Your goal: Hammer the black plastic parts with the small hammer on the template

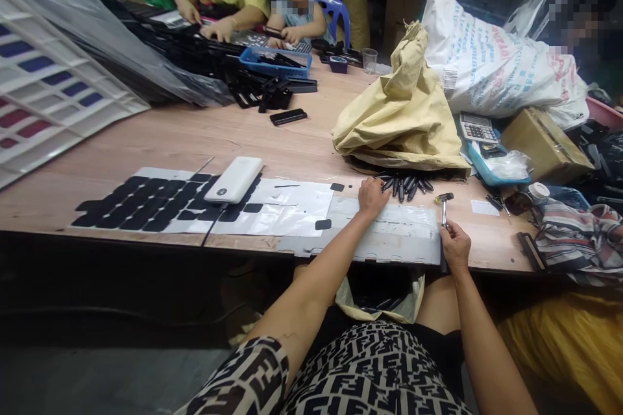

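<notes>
In the head view my left hand [374,196] is at the left end of a row of small black pen-shaped pieces [401,188]. Its fingers are curled on one of these pieces, partly hiding it. My right hand [456,245] is wrapped round the dark handle of a small hammer [444,206], whose yellowish-ended head points up, to the right of the pieces. Between both hands lies a grey-white board [409,233] covered with clear film along the table's front edge.
To the left, a white power bank [234,180] with a cable rests on a sheet of black stickers [146,201]. A yellow sack [399,117] stands behind the black pieces. Beyond are a blue basket [275,65] and two people. An open bag [379,311] sits at my lap.
</notes>
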`<state>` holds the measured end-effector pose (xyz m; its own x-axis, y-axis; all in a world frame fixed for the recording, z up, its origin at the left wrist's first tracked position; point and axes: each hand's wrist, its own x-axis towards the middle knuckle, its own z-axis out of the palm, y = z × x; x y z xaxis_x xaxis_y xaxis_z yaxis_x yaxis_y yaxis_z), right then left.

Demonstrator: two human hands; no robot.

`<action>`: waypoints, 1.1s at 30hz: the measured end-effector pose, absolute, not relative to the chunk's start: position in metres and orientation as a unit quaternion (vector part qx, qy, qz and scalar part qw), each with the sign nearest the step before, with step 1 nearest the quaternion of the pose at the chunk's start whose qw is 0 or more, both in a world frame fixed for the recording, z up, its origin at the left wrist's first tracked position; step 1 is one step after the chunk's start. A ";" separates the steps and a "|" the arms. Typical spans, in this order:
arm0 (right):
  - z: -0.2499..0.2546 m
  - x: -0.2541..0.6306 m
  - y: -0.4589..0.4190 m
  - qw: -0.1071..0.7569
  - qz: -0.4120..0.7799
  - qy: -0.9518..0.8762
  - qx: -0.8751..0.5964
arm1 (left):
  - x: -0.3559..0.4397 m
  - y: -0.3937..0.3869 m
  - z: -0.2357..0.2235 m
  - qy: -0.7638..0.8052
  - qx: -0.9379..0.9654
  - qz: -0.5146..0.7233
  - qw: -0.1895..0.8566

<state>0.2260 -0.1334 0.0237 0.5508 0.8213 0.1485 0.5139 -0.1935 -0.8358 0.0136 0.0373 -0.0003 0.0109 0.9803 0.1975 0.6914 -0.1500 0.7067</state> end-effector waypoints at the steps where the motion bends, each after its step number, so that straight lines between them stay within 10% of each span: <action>1: 0.024 0.226 -0.134 0.455 0.170 -0.443 -0.754 | 0.013 0.039 -0.002 0.621 0.678 0.330 0.213; 33: 0.045 0.187 -0.168 0.363 0.080 -0.668 -0.644 | 0.011 -0.028 0.000 0.456 0.794 0.286 0.282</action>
<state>0.1869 -0.1684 0.0449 0.0937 0.9194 0.3820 0.8038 0.1566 -0.5740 0.0109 -0.0278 0.0001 0.4206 0.8854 0.1979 0.5625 -0.4256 0.7088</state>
